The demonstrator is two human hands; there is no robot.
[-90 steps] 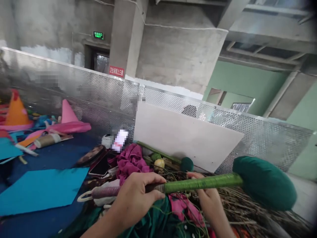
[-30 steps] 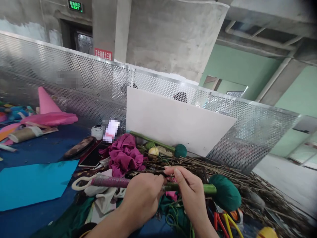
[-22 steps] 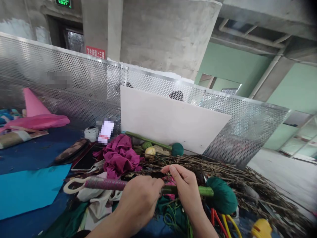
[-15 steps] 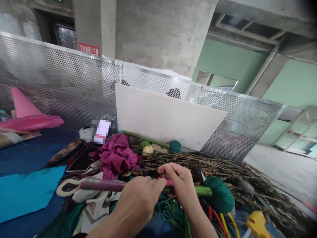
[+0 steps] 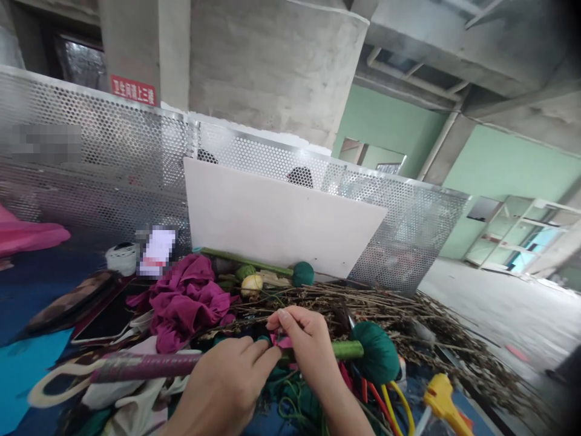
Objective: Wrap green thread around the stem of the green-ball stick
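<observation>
A wrapped stick (image 5: 149, 367) lies across in front of me, purple at its left part and shiny green (image 5: 348, 350) at its right. A cream loop (image 5: 43, 390) forms its left end, and a dark green ball (image 5: 376, 352) sits at the right end. My left hand (image 5: 227, 378) is closed over the middle of the stick, its back towards me. Beside it, my right hand (image 5: 305, 342) pinches thumb and finger together just above the stick. A bit of pink material (image 5: 285, 343) shows between the hands; what the pinch holds is too small to make out.
Magenta cloth (image 5: 188, 300) and a phone (image 5: 157, 251) are at the left. Dry twigs (image 5: 345, 300) spread behind the stick. A yellow glue gun (image 5: 440, 396) and red and yellow handles (image 5: 402, 402) lie at right. A white board (image 5: 281, 224) leans on the perforated metal screen (image 5: 422, 242).
The view has swung right, so everything sits further left in the picture. Both hands keep nearly the same pose on the stick, the right fingers still pinched.
</observation>
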